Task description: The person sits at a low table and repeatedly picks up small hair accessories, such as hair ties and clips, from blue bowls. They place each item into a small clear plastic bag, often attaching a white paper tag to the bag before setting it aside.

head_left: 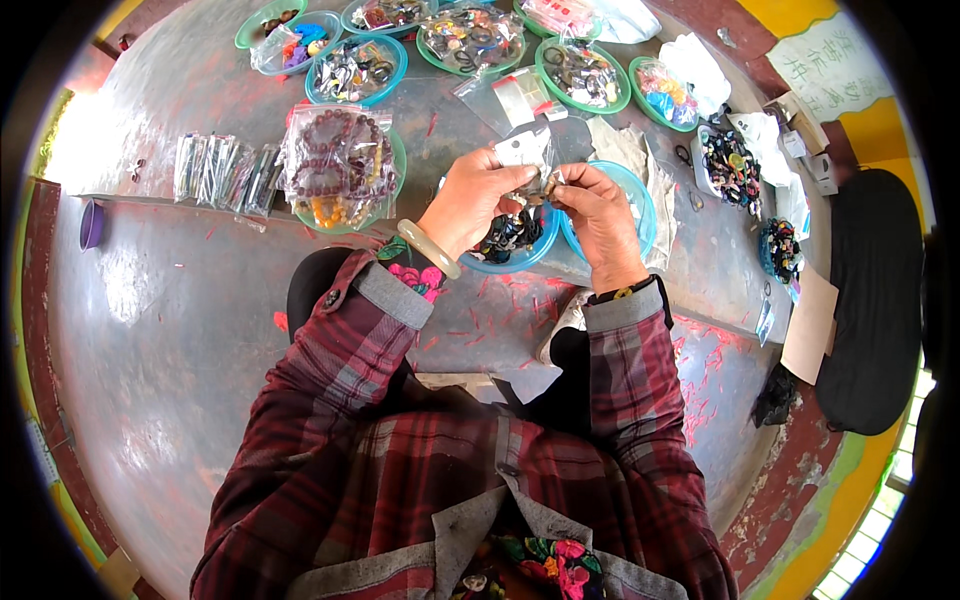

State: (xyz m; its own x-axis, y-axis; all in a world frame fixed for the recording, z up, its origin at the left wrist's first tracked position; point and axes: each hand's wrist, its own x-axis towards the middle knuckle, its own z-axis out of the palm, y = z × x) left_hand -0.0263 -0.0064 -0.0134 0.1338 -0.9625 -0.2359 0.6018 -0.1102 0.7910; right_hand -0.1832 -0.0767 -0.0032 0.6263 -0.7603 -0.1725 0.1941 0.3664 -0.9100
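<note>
In front of me, my left hand (468,200) pinches a small clear plastic bag with a white top (522,148). My right hand (602,215) meets it from the other side, thumb and fingertips closed at the bag's lower edge. Whatever small thing those right fingertips grip is too hidden to name. Just below the hands sits a blue basin (505,266) of black and coloured small pieces. Beside it, partly behind my right hand, stands a light-blue basin (648,215) with pale contents.
Several basins of small accessories line the far side, among them a green basin (622,100). Bagged bead bracelets (340,155) lie on another basin at left, beside slim clear packets (228,172). A white container (735,165), cardboard (808,325) and a black cushion-like object (875,300) are at right.
</note>
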